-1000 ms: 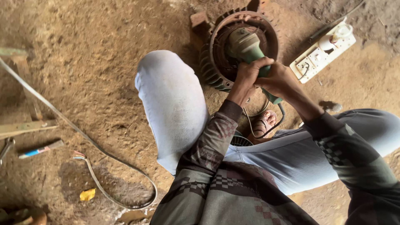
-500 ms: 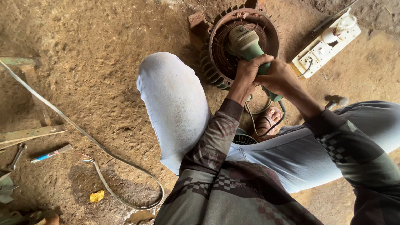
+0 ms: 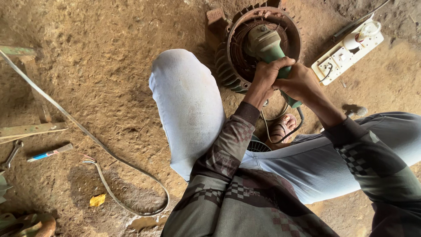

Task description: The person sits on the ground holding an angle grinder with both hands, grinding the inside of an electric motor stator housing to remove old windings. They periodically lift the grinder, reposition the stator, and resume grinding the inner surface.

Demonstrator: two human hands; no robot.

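Observation:
A rusty motor housing (image 3: pixel 228 70) with cooling fins lies on the dirt floor at top centre. A green angle grinder (image 3: pixel 267 46) points into its open end. My left hand (image 3: pixel 265 79) and my right hand (image 3: pixel 300 81) are both wrapped around the grinder's body, side by side. The grinder's head sits inside the housing ring, among copper windings; its disc is hidden. The grinder's black cord (image 3: pixel 298 125) loops down past a bare foot (image 3: pixel 280 127). My knees in pale trousers frame the hands.
A white power strip (image 3: pixel 340 55) with a plug lies right of the housing. A long flat strap (image 3: pixel 87 136) curls across the dirt at left. A wrench (image 3: pixel 11 154), a blue-handled tool (image 3: pixel 48 152), wooden pieces (image 3: pixel 30 129) and a yellow scrap (image 3: pixel 97 200) lie at far left.
The view has shifted slightly, so the housing and hands sit a little higher and to the right. Both hands keep the same grip on the grinder.

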